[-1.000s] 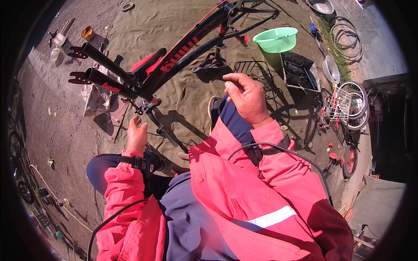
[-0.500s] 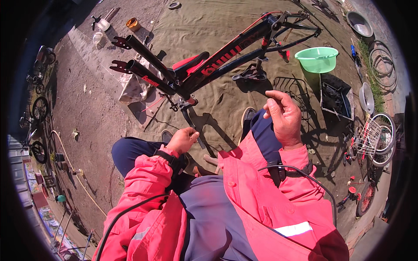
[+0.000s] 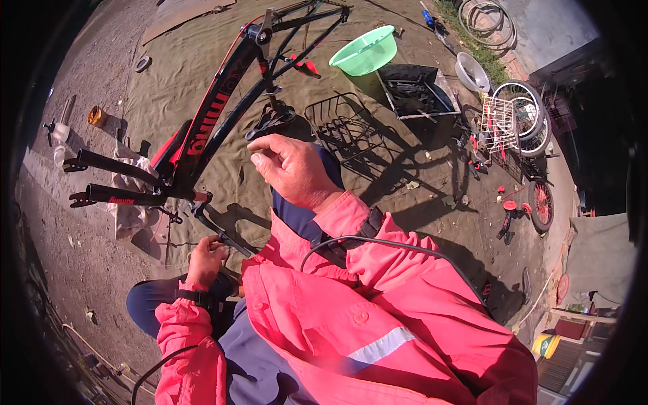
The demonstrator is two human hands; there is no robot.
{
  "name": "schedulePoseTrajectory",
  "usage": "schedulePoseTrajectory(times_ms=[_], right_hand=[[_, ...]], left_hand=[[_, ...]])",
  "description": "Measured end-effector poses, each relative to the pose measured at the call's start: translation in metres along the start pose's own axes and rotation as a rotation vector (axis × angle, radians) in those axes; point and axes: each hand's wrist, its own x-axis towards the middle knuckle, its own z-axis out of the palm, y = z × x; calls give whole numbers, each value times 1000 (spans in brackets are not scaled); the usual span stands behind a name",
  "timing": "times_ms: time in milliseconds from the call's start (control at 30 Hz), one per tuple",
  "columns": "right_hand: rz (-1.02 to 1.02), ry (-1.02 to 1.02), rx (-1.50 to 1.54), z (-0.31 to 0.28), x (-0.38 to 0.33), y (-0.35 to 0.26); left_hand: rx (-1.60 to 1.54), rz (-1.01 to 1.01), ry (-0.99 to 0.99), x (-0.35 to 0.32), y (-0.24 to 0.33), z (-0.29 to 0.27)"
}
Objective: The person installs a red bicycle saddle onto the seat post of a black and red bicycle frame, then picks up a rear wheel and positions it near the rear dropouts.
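Note:
A black and red bicycle frame lies on a brown tarp in front of me, its two black fork legs pointing left. My left hand is low beside my knee, closed around the end of a black bar that runs up to the fork crown. My right hand is raised over my thigh with thumb and forefinger pinched together; I see nothing between them. Both sleeves are pink.
A green basin, a black wire basket and a black tray of tools sit beyond the frame. A white wire basket, wheels and small red parts lie right. A grey rag lies under the fork.
The view has swung right, so the frame now sits further left. My right hand has turned and pinched its fingers. My left hand stays on the black bar by the fork.

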Motion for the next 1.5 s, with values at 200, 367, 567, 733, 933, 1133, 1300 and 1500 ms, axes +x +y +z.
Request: schedulePoseTrajectory(times_ms=[200, 367, 567, 733, 933, 1133, 1300, 1500], right_hand=[[-36, 66, -90, 2, -2, -4], [29, 50, -55, -7, -7, -5], [-3, 117, -84, -19, -15, -3], [-19, 158, -89, -28, -20, -3], [-13, 164, -80, -32, -23, -5], [-11, 163, -92, -29, -22, -2], [-14, 153, -91, -28, -21, -1], [-2, 154, -107, -26, -21, 0]], left_hand=[[132, -38, -123, 13, 0, 12], [428, 287, -251, 39, -16, 21], [585, 215, -314, 74, -45, 28], [261, 432, -450, 85, -67, 34], [421, 306, -395, 80, -57, 36], [431, 288, -387, 75, -52, 36], [427, 288, -393, 76, -50, 37], [435, 288, -398, 77, -45, 41]])
